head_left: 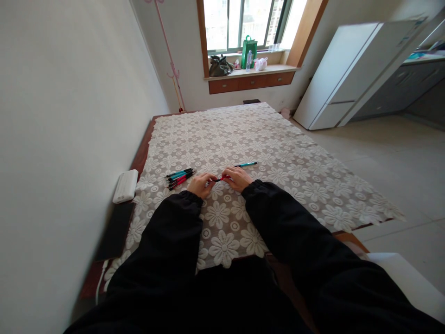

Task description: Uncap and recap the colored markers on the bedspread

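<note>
Two black sleeves reach forward over a floral lace tablecloth (278, 153) | left hand (200, 184) and right hand (238, 178) meet, both pinching one red pen (219, 179) between them just above the cloth | bundle of pens (180, 176) just left | single teal pen (246, 164) just beyond the right hand | white power bank (125, 186) at the table's left edge | window (243, 23) far behind.
</note>
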A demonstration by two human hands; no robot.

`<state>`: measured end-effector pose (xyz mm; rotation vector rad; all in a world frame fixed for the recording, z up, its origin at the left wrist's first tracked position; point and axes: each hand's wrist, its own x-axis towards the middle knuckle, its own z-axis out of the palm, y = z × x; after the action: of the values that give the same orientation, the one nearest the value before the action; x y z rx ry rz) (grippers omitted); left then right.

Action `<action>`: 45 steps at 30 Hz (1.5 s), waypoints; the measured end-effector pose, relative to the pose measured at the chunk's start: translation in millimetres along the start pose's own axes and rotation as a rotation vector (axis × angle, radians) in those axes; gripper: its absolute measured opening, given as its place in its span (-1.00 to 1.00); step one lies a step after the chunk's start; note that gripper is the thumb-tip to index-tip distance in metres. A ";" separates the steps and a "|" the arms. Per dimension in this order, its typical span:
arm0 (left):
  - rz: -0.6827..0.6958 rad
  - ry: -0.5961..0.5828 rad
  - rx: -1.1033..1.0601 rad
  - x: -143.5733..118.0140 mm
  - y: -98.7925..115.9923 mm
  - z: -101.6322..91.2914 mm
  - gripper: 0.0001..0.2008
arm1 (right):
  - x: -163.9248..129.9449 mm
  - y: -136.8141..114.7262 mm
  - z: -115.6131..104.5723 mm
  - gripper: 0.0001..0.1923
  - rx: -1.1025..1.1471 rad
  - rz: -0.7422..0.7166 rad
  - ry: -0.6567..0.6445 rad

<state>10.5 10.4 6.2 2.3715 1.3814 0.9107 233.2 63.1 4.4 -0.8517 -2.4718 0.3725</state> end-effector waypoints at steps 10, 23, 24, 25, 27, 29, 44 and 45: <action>-0.003 0.039 -0.004 -0.4 -2.5 2.0 -0.87 | -1.5 -4.7 -3.2 -0.76 -0.017 0.118 -0.098; -0.051 0.148 0.009 -0.1 4.8 -1.5 -0.78 | -0.8 -7.0 -3.8 -0.83 -0.032 0.109 -0.054; -0.084 0.160 0.042 0.1 4.2 -1.7 -0.77 | -0.8 -7.4 -4.1 -0.83 -0.031 0.112 -0.043; -0.117 0.163 0.073 0.3 3.0 -1.7 -0.77 | -0.9 -7.7 -4.5 -0.83 -0.030 0.114 -0.035; -0.159 0.130 0.116 0.6 0.1 -1.4 -0.76 | -0.9 -8.2 -5.3 -0.83 -0.028 0.113 -0.029; -0.150 0.078 0.127 0.8 -1.8 -1.3 -0.76 | -1.0 -8.5 -5.8 -0.84 -0.026 0.107 -0.036; -0.075 0.119 0.074 1.1 1.6 -1.7 -0.75 | -1.3 -6.9 -4.2 -0.85 -0.016 0.110 -0.024; -0.069 0.134 0.075 1.1 2.3 -1.9 -0.68 | -1.3 -7.0 -4.2 -0.85 -0.016 0.112 -0.021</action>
<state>11.3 9.9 9.2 2.3375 1.5642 1.0330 232.9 57.3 10.3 -0.9999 -2.4555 0.4032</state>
